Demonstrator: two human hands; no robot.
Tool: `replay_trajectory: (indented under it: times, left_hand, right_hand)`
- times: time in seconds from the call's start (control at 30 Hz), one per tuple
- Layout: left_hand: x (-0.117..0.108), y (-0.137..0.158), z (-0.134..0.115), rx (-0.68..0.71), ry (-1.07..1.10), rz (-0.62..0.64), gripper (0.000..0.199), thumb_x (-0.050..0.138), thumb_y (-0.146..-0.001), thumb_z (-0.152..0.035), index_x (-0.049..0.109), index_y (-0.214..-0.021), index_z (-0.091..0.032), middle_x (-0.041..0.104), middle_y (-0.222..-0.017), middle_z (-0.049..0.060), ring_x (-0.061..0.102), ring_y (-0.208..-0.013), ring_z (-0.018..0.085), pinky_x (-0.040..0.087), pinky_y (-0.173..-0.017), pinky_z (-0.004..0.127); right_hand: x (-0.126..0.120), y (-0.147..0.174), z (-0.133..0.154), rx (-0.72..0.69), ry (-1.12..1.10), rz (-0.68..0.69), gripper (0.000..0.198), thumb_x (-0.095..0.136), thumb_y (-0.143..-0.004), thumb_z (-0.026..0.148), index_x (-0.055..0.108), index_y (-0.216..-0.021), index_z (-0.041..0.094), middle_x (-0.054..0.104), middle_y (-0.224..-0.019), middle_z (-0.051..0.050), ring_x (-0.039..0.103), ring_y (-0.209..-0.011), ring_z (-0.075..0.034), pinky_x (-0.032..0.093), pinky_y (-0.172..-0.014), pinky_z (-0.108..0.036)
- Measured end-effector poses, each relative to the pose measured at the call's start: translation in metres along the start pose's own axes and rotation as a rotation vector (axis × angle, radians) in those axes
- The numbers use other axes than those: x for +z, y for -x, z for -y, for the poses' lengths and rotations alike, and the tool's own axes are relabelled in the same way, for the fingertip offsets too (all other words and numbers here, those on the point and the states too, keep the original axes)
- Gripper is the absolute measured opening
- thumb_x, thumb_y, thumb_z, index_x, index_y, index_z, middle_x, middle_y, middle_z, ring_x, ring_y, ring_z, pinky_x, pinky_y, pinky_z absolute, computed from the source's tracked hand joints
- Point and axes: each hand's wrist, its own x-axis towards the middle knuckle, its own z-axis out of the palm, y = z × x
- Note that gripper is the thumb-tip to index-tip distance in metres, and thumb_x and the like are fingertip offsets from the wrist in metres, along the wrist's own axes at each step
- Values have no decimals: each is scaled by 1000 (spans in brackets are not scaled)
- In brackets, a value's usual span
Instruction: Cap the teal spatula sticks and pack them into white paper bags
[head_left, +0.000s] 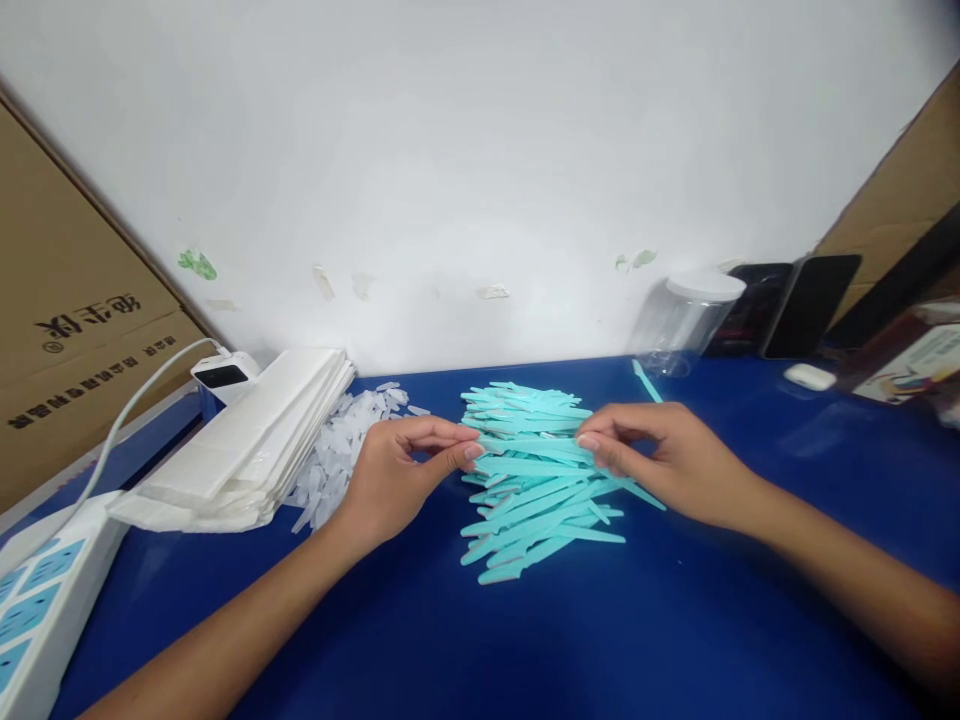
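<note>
A heap of turquoise eyebrow razors [540,525] lies on the blue table, their blade ends mostly to the left. Above the heap, my right hand [675,460] pinches the handle end of one razor [536,447] between thumb and fingers. My left hand [405,475] is closed in a pinch at that razor's blade end, on a small translucent blade cap [491,447]. Whether the cap is fully over the blade I cannot tell. Behind my left hand lies a pile of loose translucent caps [330,455].
White paper-like sleeves [232,440] are stacked at the left, near a power strip [60,600] and a white device [225,375] with a cable. A lidded clear jar [682,320], a single razor [646,382], dark phones [810,305] and a white case [810,377] sit back right.
</note>
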Motion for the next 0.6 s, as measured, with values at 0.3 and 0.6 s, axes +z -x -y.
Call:
replay_trajectory:
  times: [0.3,0.6]
  left_hand:
    - [-17,-11,6,255,-431,-166,18,77,-101,-41,86,-101,-26,85,-91,0,77,-79,18,59,-71,29]
    - [-46,-26,20,481,-878,-195,27,66,-107,-40,82,-94,-22,81,-78,2,74,-69,20,50,-67,32]
  right_hand:
    - [-64,-14,-38,354,283,-375,36,62,-107,53,73,-96,21,79,-77,-7,68,-62,-18,50,-65,-31]
    - [-82,-17,-90,655,679,-152,36,63,-100,33,72,-67,20,75,-62,-8,64,-54,-21,40,-61,-34]
